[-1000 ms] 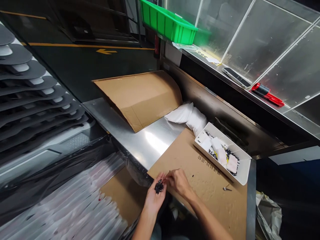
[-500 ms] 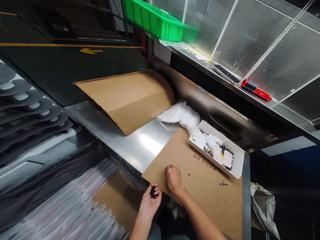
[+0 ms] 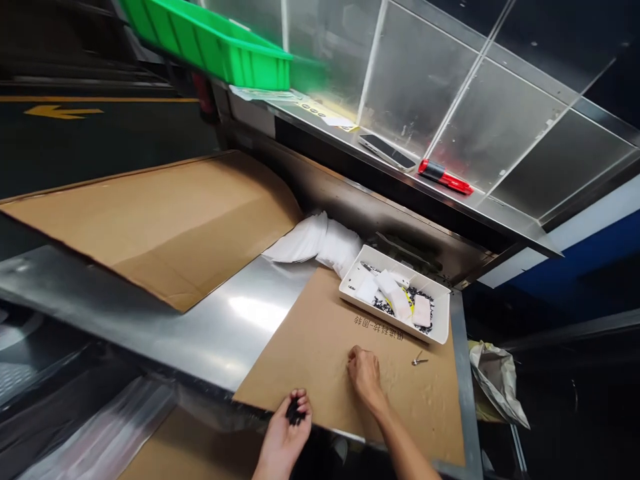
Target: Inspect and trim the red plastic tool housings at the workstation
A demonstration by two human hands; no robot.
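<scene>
My left hand [image 3: 284, 433] is cupped at the near edge of the flat cardboard sheet [image 3: 320, 340], fingers curled round a small heap of black bits [image 3: 295, 410]. On the sheet itself my right hand [image 3: 365, 377] rests knuckles up, fingers pinched together; whatever they press or hold is hidden. A small metal piece [image 3: 419, 360] lies on the cardboard to the right of that hand. Behind it stands a white tray [image 3: 440, 330] with black bits and white pieces inside.
A bent cardboard sheet [image 3: 150, 220] lies on the steel table [image 3: 220, 327] at left. White bags [image 3: 320, 240] are stacked against the back wall. The upper shelf carries a green bin [image 3: 210, 43], a phone [image 3: 387, 151] and a red tool [image 3: 445, 177]. A crumpled bag [image 3: 495, 380] hangs off the right edge.
The view has swung right and closer to the table. My right hand drew away from the left palm and settled on the cardboard. My left hand curled tighter round the black bits.
</scene>
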